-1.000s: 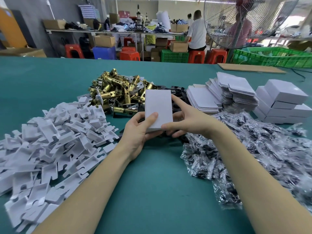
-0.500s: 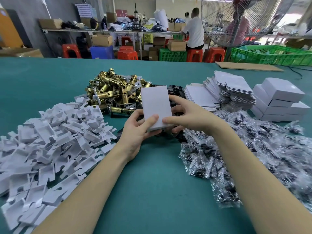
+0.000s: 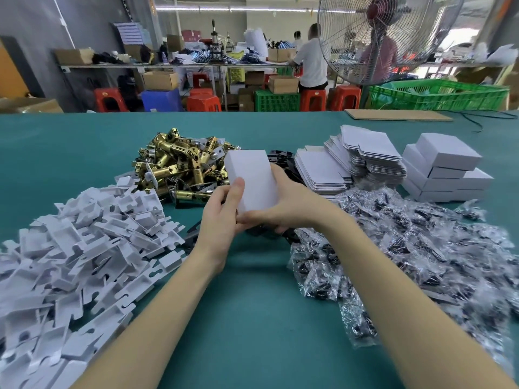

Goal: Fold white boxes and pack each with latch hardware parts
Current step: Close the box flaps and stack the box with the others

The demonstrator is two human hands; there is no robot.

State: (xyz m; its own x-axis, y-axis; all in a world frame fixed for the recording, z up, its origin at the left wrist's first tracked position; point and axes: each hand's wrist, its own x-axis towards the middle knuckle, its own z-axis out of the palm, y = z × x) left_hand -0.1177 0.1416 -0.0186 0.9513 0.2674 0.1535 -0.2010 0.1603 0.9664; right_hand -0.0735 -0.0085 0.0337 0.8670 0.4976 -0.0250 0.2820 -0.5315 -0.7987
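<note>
A closed white box (image 3: 251, 179) is held upright above the green table (image 3: 252, 318), a little past its middle. My left hand (image 3: 223, 217) grips its near left side, thumb on the front face. My right hand (image 3: 289, 204) clasps its right side and bottom. Behind the box lies a heap of brass latches (image 3: 179, 164). White card inserts (image 3: 75, 248) are piled at the left. Clear bags of black screws (image 3: 415, 248) spread at the right. Flat unfolded box blanks (image 3: 348, 161) are stacked at the back right, with closed white boxes (image 3: 443, 169) stacked beside them.
Black metal plates (image 3: 280, 157) lie behind the box. A cardboard sheet (image 3: 396, 115) rests at the table's far edge. Beyond it stand a large fan (image 3: 387, 37), green crates (image 3: 438, 98), red stools and people working at benches.
Both hands have turned and lifted the box slightly; my right hand moved from the box's top edge down around its right side and bottom. The view tilted upward.
</note>
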